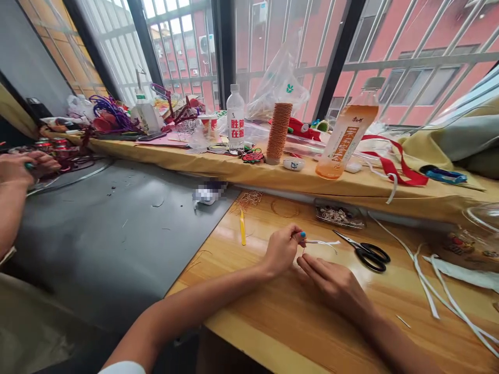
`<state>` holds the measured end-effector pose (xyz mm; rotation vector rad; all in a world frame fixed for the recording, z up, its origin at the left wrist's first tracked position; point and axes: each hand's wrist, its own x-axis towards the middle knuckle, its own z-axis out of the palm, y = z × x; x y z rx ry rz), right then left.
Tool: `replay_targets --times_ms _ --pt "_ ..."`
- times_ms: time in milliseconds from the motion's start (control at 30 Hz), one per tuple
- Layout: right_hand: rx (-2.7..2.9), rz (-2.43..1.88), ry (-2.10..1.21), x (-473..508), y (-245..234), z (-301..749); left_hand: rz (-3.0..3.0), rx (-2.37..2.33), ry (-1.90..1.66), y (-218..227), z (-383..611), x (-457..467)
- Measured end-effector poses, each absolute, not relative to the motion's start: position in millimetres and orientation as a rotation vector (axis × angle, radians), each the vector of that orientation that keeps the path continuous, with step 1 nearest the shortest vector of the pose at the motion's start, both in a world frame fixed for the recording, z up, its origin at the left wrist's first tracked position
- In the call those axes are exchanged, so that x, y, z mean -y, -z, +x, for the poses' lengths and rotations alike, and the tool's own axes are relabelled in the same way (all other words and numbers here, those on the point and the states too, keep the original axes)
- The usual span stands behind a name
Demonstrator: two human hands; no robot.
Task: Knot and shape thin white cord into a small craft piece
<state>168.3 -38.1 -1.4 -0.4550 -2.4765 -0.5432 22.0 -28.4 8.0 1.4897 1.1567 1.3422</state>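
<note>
My left hand (283,249) is closed in a pinch over the wooden table (273,317), holding one end of a thin white strip (323,242) that points right toward the black scissors (368,253). My right hand (333,283) lies just below and right of it, fingers together, fingertips touching the left hand at the strip's end. A fine wire seems to hang between the hands, too thin to be sure. A yellow stick-like tool (242,228) lies left of my left hand.
Another person's hands (21,166) work at the far left over a grey mat (109,228). The sill holds a copper wire spool (278,132), a water bottle (235,117), an orange drink bottle (345,137), red ribbon (397,166). White strips (436,291) lie right.
</note>
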Motion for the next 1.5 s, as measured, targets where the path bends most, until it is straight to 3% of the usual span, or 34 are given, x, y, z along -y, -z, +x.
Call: replay_targets --times_ms 133,233,367,467,567,667,1033,1500 --pt "2.521 -0.451 0.602 34.7 -2.1 169.9 1.302 -0.863 -1.279 -6.3 24.4 28.4" --pt "2.544 -0.490 0.396 34.9 -3.7 167.3 1.246 -0.707 -1.187 -5.1 26.7 28.6" --pt "2.477 -0.696 -0.428 31.0 -7.7 173.2 1.417 -0.811 -1.253 -6.1 22.7 26.1" --pt "2.111 -0.856 -1.157 19.8 -9.9 185.5 1.523 -0.909 -1.290 -8.6 16.8 21.9" --pt "1.599 -0.979 -1.478 8.4 -10.3 192.1 1.563 -0.937 -1.232 -10.7 13.4 19.4" --pt "1.405 -1.106 -1.437 7.1 -14.0 186.5 1.716 -1.003 -1.140 -11.6 13.1 20.5" --pt "1.834 -1.086 -1.184 30.5 -22.5 165.0 1.862 -1.262 -1.098 -0.9 18.4 24.8" --pt "1.371 -1.173 -1.123 29.8 3.8 148.5 1.788 -1.248 -1.162 -1.8 22.3 29.2"
